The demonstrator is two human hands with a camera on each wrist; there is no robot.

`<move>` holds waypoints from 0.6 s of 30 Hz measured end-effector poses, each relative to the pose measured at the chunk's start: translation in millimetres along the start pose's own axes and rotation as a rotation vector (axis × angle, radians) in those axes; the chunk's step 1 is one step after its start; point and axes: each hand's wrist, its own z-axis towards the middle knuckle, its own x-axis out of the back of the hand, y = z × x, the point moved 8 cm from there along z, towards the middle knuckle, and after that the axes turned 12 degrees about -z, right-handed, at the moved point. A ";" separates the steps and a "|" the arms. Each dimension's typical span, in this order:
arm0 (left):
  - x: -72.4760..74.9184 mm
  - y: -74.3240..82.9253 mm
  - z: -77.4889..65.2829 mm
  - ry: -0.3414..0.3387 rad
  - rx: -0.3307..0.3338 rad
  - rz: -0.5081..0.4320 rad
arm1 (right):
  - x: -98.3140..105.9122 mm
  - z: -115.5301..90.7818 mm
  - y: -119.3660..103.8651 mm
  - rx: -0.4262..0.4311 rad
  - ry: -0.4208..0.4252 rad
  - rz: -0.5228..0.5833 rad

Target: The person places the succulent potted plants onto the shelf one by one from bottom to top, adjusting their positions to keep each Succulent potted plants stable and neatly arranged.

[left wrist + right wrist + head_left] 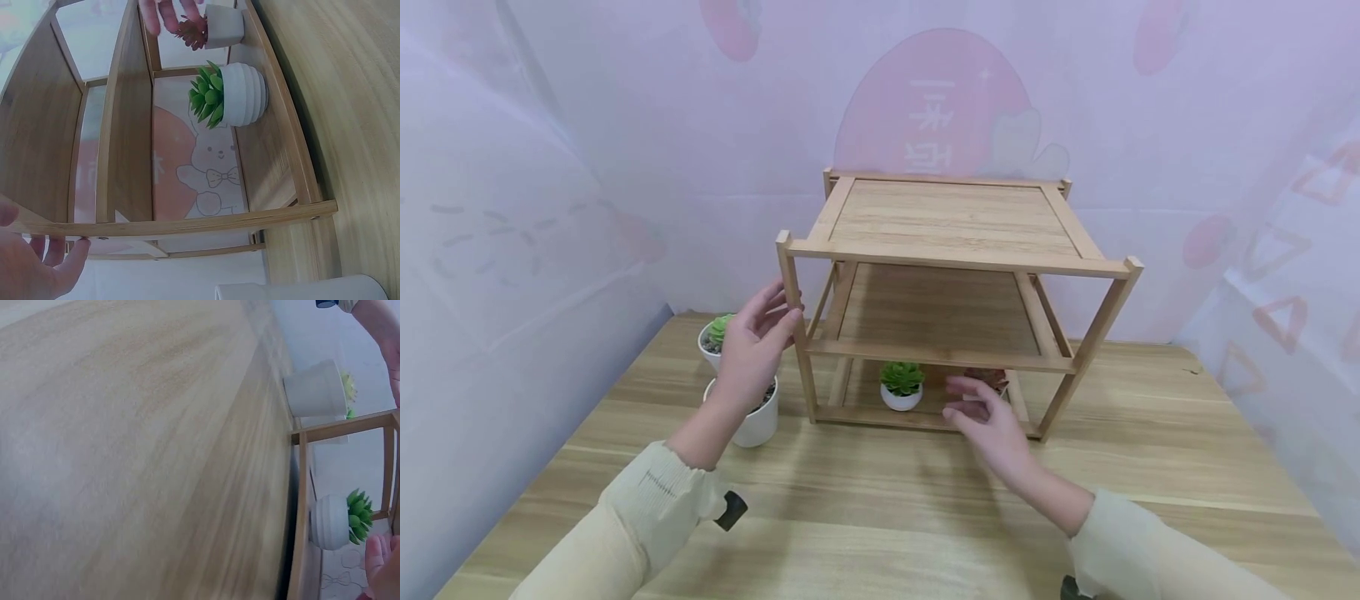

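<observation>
A three-tier wooden shelf (955, 221) stands on the table. My left hand (752, 350) holds its left front post, the thumb in front and some fingertips behind. On the bottom tier sits a green succulent (902, 379) in a white ribbed pot (245, 94). To its right is a reddish succulent (192, 32) in a white pot (224, 26), partly hidden in the head view by my right hand (992, 425). That hand's fingers are loosely bent in front of the lower opening, close to the reddish leaves, with nothing held.
Left of the shelf stand two more white pots: a nearer one (757, 423), partly behind my left wrist, and a farther one with a light green succulent (718, 332). Pale printed cloth (730, 242) hangs behind and beside the wood-grain table (865, 533).
</observation>
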 end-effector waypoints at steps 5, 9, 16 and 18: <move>2.8 -0.1 -3.8 -0.022 -0.010 0.023 | 16.9 -5.6 -11.8 0.095 0.028 0.018; 5.3 0.7 -8.8 -0.042 -0.027 0.045 | 32.0 -11.7 -19.7 0.195 0.070 0.011; 13.8 -0.9 -17.0 -0.067 -0.030 0.109 | 63.7 -22.2 -36.0 0.357 0.181 -0.014; 17.5 0.0 -20.3 -0.072 -0.034 0.129 | 73.6 -24.6 -40.4 0.395 0.218 0.006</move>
